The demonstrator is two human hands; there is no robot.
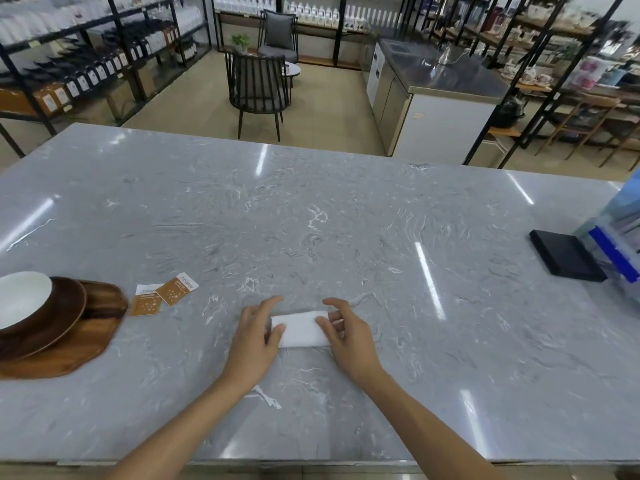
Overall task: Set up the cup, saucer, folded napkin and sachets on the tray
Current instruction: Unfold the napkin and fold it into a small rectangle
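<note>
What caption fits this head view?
Left hand and right hand hold a white napkin on the counter; two sachets lie beside the tray.

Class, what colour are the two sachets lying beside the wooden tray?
The sachets are orange-brown with a white band; the head view shows it.

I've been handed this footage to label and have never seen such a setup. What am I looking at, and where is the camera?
No machine here: a person works with bare hands, and the one picture comes from a camera worn on their head, looking forward and down. The left hand and right hand each hold an end of a white napkin on the grey counter. At the left, a cup sits on a brown saucer on a wooden tray; two orange sachets lie beside it on the counter. A black box lies far right.
</note>
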